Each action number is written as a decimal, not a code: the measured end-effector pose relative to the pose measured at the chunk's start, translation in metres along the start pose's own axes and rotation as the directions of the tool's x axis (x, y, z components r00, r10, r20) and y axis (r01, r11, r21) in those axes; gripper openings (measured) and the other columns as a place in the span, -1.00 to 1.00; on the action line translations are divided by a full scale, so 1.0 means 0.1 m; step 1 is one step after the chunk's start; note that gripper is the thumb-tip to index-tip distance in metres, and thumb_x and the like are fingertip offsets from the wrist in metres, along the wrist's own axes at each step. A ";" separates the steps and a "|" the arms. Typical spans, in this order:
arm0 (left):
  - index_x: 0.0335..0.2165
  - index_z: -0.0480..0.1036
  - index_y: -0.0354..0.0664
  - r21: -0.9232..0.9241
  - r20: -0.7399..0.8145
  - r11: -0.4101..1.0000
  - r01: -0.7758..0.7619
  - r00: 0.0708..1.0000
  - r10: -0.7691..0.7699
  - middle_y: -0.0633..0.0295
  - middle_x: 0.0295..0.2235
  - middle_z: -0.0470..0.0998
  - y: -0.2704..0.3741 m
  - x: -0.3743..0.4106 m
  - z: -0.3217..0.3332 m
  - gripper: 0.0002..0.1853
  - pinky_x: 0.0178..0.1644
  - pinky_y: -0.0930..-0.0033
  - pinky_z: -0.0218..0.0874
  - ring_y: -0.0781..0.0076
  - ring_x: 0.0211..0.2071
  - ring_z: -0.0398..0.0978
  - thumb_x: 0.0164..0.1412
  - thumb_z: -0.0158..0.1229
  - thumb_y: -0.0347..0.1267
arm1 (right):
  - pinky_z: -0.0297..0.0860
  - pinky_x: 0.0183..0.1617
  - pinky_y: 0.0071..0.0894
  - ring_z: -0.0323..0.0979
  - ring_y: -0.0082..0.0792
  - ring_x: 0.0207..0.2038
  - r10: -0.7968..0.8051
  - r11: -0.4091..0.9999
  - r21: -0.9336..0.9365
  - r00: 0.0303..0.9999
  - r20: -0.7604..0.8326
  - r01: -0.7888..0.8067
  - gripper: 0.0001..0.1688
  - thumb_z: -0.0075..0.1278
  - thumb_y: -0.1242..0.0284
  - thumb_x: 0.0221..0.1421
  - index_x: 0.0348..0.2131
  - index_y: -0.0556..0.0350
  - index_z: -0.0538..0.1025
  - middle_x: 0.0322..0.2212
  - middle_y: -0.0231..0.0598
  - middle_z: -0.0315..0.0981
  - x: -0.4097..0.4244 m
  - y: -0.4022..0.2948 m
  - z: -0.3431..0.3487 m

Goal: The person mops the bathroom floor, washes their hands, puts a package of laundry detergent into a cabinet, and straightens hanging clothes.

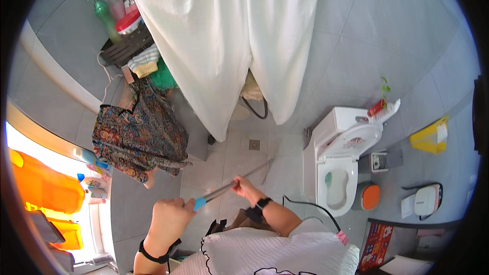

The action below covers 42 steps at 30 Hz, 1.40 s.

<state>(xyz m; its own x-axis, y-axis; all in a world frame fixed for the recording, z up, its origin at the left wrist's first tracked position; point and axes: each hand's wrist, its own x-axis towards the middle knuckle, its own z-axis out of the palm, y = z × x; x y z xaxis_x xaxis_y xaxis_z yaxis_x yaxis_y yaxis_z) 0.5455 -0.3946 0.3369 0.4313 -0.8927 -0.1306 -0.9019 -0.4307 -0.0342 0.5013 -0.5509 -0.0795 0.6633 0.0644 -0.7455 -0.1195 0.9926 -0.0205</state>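
My left hand (172, 214) is closed around the top of a thin metal pole (220, 191), at its light-blue grip (199, 203). My right hand (243, 188) holds the shaft farther along, with the thumb side up. From there the pole slants away over the grey tiled floor (237, 160); its far end is blurred, and I cannot tell what head it has. Beyond it hangs a pair of white trousers (229, 38), with the leg ends above the floor. A square floor drain (254, 144) lies between the pole's far end and the trousers.
A white toilet (337, 187) with raised lid stands right, beside an orange-lidded bin (370, 196). A patterned garment (141, 133) hangs left, below a dark shelf basket (128, 46) with bottles. Orange jugs (49, 187) stand at the window. A black cord (317, 204) runs near my right side.
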 end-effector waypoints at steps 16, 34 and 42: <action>-0.59 0.32 -0.22 -0.873 -0.484 0.431 -0.227 0.509 -0.712 0.31 -0.61 0.36 -0.01 -0.05 0.10 -0.77 -0.57 0.61 -0.01 0.61 -0.66 0.20 0.07 0.08 -0.31 | 0.41 -0.47 -0.47 0.43 -0.38 -0.55 0.440 0.892 -0.218 0.875 0.205 -0.397 -0.71 -0.16 0.29 0.06 -0.58 0.11 0.33 -0.59 -0.18 0.43 -0.46 0.18 0.94; -0.73 0.15 -0.10 -0.917 -0.260 0.241 -0.317 0.021 -0.965 0.44 -0.81 0.13 -2.36 -0.72 0.62 -0.58 -0.72 0.59 -0.10 0.69 -0.79 0.09 0.07 0.13 -0.20 | 0.22 -0.68 -0.31 0.22 -0.33 -0.74 -0.422 0.806 -0.565 0.841 -0.339 0.177 -0.82 -0.15 0.42 -0.06 -0.65 0.07 0.31 -0.78 -0.30 0.22 -0.93 -1.14 -0.90; -0.67 0.23 -0.16 -0.900 -0.401 0.371 -0.227 0.105 -0.910 0.39 -0.76 0.24 -3.76 -0.12 0.54 -0.56 -0.62 0.54 0.03 0.64 -0.71 0.20 0.03 0.11 -0.06 | 0.28 -0.54 -0.21 0.33 -0.22 -0.63 -0.413 -0.738 -0.664 0.697 0.585 0.120 -0.90 -0.05 0.47 -0.21 -0.66 0.10 0.41 -0.71 -0.18 0.31 -1.48 -0.95 -1.67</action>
<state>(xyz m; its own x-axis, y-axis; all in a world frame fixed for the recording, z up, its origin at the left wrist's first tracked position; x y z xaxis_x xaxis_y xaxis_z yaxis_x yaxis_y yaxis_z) 0.8777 -0.2152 0.2982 0.8762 0.2446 0.4152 -0.4095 -0.0761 0.9091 0.2913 -0.6715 -0.0781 0.9444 -0.3054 -0.1215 -0.3229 -0.7930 -0.5165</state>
